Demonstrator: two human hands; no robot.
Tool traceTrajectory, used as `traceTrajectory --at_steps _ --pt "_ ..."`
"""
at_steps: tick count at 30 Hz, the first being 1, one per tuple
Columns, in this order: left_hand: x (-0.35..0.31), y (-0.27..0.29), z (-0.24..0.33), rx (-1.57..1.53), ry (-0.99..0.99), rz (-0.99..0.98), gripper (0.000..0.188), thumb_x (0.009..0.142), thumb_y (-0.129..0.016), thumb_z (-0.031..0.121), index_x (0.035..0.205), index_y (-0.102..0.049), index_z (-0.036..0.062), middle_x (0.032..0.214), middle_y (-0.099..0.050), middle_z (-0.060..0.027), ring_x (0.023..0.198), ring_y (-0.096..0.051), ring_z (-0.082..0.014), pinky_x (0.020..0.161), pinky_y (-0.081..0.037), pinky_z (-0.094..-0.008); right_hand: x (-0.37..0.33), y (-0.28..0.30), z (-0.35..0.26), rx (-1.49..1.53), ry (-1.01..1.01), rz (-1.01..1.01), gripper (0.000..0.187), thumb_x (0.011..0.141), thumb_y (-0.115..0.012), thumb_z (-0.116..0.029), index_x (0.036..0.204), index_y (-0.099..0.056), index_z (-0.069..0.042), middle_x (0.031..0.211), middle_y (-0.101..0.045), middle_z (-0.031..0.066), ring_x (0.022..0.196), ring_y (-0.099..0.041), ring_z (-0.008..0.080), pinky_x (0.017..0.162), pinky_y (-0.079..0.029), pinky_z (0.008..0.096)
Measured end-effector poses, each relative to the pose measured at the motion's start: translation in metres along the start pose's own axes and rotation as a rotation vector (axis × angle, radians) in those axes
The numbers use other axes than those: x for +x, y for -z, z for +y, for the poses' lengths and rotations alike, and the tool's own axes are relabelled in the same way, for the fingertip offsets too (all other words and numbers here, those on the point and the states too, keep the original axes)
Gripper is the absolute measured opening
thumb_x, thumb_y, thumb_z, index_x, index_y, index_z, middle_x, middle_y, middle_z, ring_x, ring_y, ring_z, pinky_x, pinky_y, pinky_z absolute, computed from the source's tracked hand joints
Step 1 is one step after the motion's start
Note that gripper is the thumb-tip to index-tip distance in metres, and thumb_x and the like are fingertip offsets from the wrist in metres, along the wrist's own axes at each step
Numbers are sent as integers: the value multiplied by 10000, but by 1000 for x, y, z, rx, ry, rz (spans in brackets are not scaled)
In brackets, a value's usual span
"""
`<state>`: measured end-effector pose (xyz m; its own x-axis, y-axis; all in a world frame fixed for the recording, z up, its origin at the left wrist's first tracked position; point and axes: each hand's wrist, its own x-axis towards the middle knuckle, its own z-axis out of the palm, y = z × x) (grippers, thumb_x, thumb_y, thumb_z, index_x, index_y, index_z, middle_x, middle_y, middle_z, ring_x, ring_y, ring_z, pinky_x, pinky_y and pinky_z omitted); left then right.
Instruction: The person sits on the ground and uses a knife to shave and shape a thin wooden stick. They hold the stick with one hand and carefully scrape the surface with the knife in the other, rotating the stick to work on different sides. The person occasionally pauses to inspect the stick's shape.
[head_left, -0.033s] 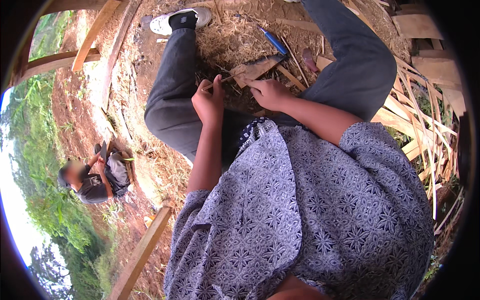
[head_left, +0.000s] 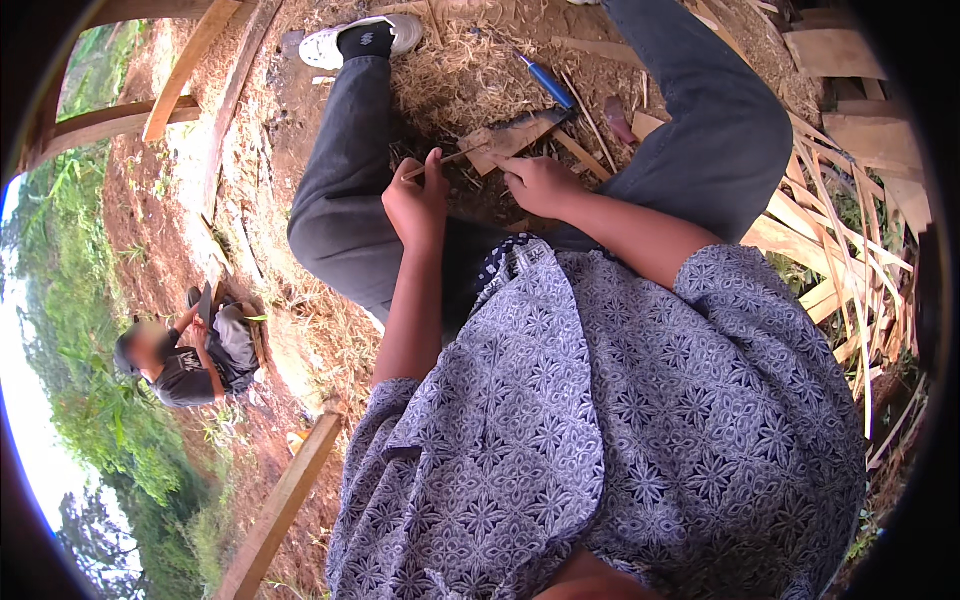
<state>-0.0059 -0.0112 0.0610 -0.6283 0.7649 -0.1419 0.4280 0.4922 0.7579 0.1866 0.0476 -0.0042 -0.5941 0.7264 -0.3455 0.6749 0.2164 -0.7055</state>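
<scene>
1. Grip: left hand (head_left: 415, 205), 11 o'clock, fingers closed around a thin stick (head_left: 460, 155); right hand (head_left: 543, 188), 1 o'clock, partly curled, forefinger pointing toward the stick's far end. Whether it holds anything, I cannot tell from where I stand.
2. Heap of pale wooden strips (head_left: 845, 260): near 3 o'clock, beyond the seated person's right leg (head_left: 715, 130).
3. Flat wood piece (head_left: 510, 142): 12 o'clock, just past the hands; one end dark.
4. Blue-handled tool (head_left: 548, 85): between 12 and 1, near that dark end.
5. Stick: slants from left fist toward 2 o'clock; contact with wood piece unclear.
</scene>
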Motion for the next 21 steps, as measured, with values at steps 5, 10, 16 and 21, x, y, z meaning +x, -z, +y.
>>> traceTrajectory --at_steps 5,10,16,21 --pt "0 0 -1 44 -6 10 461 929 -713 314 625 -525 23 504 -583 -80 443 -551 -126 469 -423 -305 -6 11 -13 -7 8 -27 411 931 -511 -250 1327 -622 -256 935 -699 198 873 -669 404 778 -534 516" --pt "0 0 -1 51 33 -17 457 935 -705 325 632 -542 25 503 -593 -76 442 -569 -140 479 -433 -303 -3 4 1 -99 -70 -12 413 934 -505 -264 1330 -621 -267 936 -694 205 869 -670 391 771 -531 508" --pt "-3 2 11 21 62 -18 472 936 -703 334 631 -538 14 490 -564 -97 447 -578 -151 477 -426 -318 0 3 7 -81 -103 -40 415 930 -497 -268 1324 -625 -287 971 -701 189 895 -674 389 796 -540 501" --pt "-2 1 4 59 53 -12 486 936 -701 336 623 -529 5 491 -556 -114 445 -579 -171 478 -426 -327 1 14 2 -113 -39 -67 422 927 -498 -277 1330 -619 -299 953 -702 190 867 -677 390 782 -543 498"
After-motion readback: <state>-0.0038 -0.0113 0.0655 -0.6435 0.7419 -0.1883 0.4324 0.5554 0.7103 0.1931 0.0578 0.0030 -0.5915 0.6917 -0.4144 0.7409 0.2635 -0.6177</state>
